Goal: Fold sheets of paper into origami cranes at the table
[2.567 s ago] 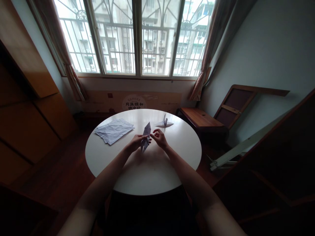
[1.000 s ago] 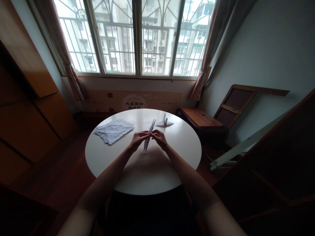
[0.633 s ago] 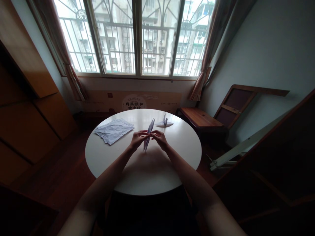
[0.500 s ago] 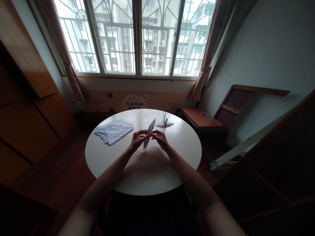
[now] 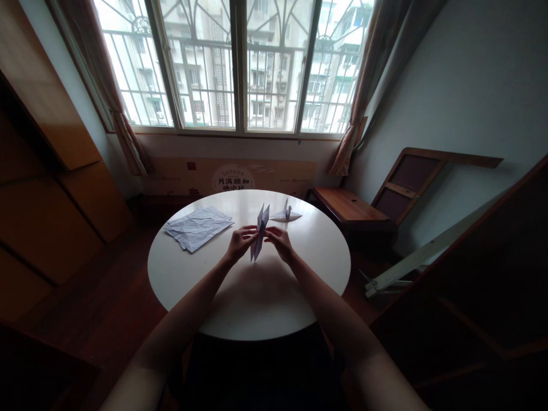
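A folded sheet of bluish-grey paper [image 5: 261, 224] stands on edge above the middle of the table, its pointed flaps spread at top and bottom. My left hand [image 5: 242, 241] pinches it from the left, thumb toward me. From the other side, my right hand [image 5: 279, 242] closes its fingertips on the paper's right face; some of those fingertips are hidden. Just beyond my right hand, a finished-looking paper crane [image 5: 287, 213] rests on the table with its wings out. Creased paper sheets [image 5: 199, 227] lie overlapping to the left of my left hand.
The round white table [image 5: 261, 308] stands before me. Behind it, a printed board [image 5: 175, 174] leans below the barred window [image 5: 205, 74]. At right are a low wooden bench [image 5: 349, 204] and a propped panel [image 5: 409, 180]; brown cabinets [image 5: 81, 211] line the left.
The folded paper has turned slightly between my fingers, so its flaps now stand more upright and more apart. My hands have barely shifted; the crane and the sheets are where they were.
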`<action>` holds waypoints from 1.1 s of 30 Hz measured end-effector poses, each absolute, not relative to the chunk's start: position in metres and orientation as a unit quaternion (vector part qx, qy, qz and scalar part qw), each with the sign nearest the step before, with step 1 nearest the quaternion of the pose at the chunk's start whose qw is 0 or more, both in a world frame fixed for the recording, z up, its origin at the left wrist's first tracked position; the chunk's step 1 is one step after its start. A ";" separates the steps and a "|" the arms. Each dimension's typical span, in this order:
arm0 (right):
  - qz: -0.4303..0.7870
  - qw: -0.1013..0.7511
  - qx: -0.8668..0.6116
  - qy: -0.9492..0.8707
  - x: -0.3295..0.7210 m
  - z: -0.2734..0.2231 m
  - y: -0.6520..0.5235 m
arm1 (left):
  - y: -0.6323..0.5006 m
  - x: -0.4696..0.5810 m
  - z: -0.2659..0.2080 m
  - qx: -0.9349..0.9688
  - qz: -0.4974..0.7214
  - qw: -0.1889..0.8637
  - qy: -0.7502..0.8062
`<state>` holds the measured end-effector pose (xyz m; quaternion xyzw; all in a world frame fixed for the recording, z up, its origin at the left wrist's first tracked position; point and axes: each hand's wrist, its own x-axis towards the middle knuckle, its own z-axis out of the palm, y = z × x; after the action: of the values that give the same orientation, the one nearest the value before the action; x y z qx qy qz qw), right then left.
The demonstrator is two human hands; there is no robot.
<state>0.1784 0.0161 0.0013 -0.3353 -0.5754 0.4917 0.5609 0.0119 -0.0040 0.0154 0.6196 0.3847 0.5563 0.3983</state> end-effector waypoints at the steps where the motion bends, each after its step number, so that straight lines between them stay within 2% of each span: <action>1: 0.497 0.561 -0.334 -0.571 0.179 0.000 0.017 | -0.004 0.012 0.015 0.619 0.558 0.399 0.382; 12: 0.556 0.559 -0.320 -0.525 0.179 0.001 0.017 | 0.001 0.010 0.012 0.619 0.569 0.384 0.382; 21: 0.581 0.558 -0.299 -0.511 0.177 0.004 0.014 | 0.000 0.014 0.013 0.641 0.580 0.322 0.386; 33: 0.601 0.560 -0.293 -0.490 0.179 0.003 0.015 | -0.001 0.017 0.013 0.582 0.610 0.403 0.356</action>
<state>0.1787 0.0150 0.0029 -0.2929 -0.4902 0.6006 0.5596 0.0169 -0.0009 0.0134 0.5820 0.3565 0.6100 0.4027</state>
